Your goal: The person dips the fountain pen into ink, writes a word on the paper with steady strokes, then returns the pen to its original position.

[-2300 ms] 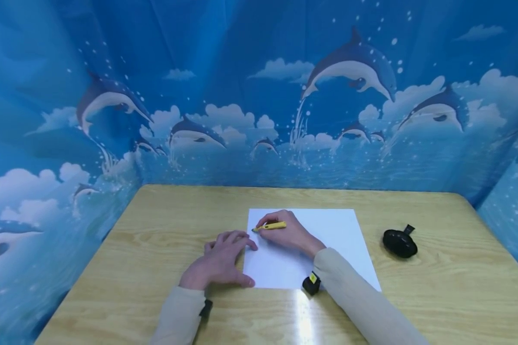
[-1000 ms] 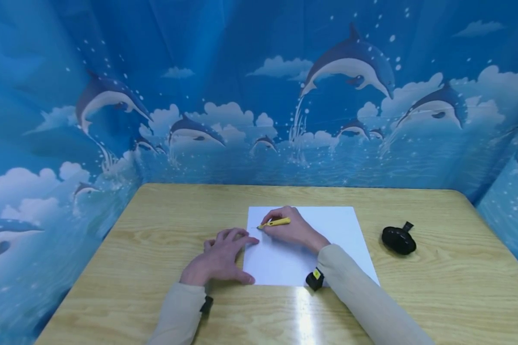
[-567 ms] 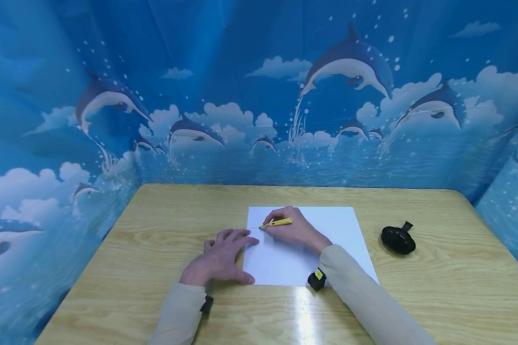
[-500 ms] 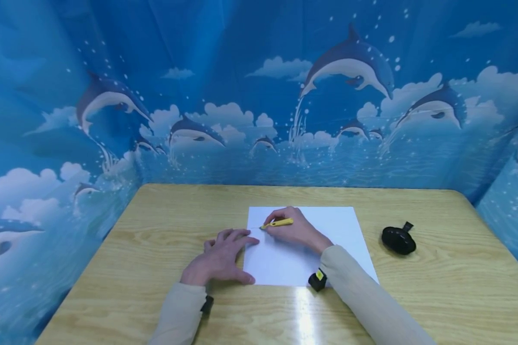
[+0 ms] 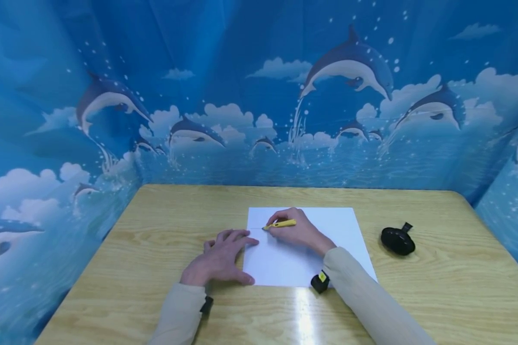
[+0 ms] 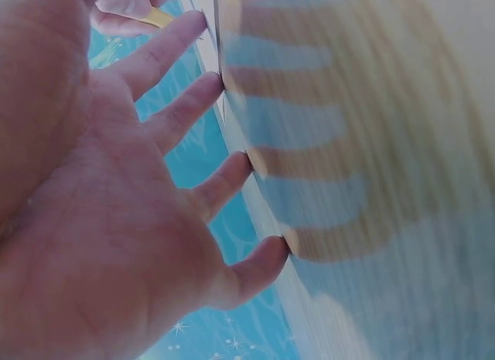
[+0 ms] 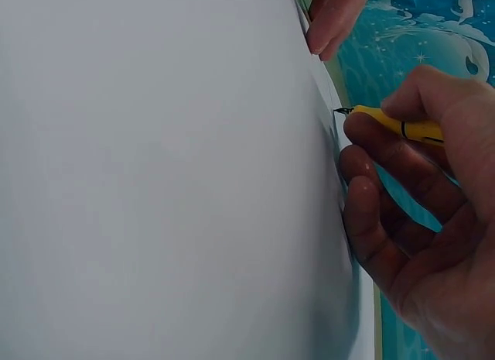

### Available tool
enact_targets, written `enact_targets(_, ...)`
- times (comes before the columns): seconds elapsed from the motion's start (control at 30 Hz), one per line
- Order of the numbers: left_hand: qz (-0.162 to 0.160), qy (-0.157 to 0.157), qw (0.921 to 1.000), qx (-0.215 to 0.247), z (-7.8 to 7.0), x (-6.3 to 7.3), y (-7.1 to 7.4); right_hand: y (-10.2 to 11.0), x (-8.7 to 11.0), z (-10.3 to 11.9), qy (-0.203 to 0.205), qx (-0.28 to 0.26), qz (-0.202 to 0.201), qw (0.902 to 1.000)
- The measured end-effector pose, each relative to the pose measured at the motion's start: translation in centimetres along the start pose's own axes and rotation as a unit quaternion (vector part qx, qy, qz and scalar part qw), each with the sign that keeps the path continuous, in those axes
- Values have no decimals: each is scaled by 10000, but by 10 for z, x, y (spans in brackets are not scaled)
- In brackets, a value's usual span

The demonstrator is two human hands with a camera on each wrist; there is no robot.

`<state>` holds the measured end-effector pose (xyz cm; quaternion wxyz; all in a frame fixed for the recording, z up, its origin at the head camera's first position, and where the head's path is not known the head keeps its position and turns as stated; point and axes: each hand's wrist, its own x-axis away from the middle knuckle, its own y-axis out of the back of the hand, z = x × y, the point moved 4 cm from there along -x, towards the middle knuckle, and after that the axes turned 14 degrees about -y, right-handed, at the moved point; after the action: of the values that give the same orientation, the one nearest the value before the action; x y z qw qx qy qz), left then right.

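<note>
A yellow fountain pen point(image 5: 283, 223) is pinched between the thumb and fingers of my right hand point(image 5: 300, 232). In the right wrist view, the dark nib of the pen point(image 7: 402, 126) meets the white sheet of paper point(image 5: 328, 225). A thin line runs from the sheet's left edge to the nib. My left hand point(image 5: 222, 258) lies with fingers spread over the left edge of the paper, fingertips touching down. In the left wrist view, the fingers of my left hand point(image 6: 166, 120) are apart and hold nothing.
A shiny black oval object point(image 5: 398, 240) with a small tab stands to the right of the paper. The wooden table point(image 5: 177, 206) reaches back to a blue dolphin-print curtain point(image 5: 241, 86). A black wrist camera point(image 5: 320, 281) hangs under the right sleeve.
My right hand has moved the pen slightly to the right across the paper, and a thin line now trails behind its nib. My left hand stays nearly still.
</note>
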<state>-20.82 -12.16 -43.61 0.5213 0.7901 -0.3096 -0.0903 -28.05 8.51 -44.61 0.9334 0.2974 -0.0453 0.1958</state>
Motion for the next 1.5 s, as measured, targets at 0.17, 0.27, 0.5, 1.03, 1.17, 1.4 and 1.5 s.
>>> enact_targets(0.17,19,35,10000,-18,0,0,0,2,2,-2,-29,14,-38,10000)
enact_targets(0.27,50,65,10000,-6,0,0,0,4,3,-4,-69,-6,-27,10000)
enact_targets(0.5,65,109,9999,-24,0,-1,2,11,6,-7,-69,-31,-39,10000)
enact_targets(1.03,4,12,10000,3,1,-1,2,19,11,-17,-98,-26,-180,9998)
enact_targets(1.17,-24,-5,10000,36,0,-1,1,21,12,-20,-161,-26,-226,9996)
enact_targets(1.4,-57,-25,10000,51,0,1,-1,24,18,-21,-267,-61,-276,9992)
enact_targets(1.5,-64,-19,10000,58,0,1,-1,26,20,-22,-285,-54,-290,9992)
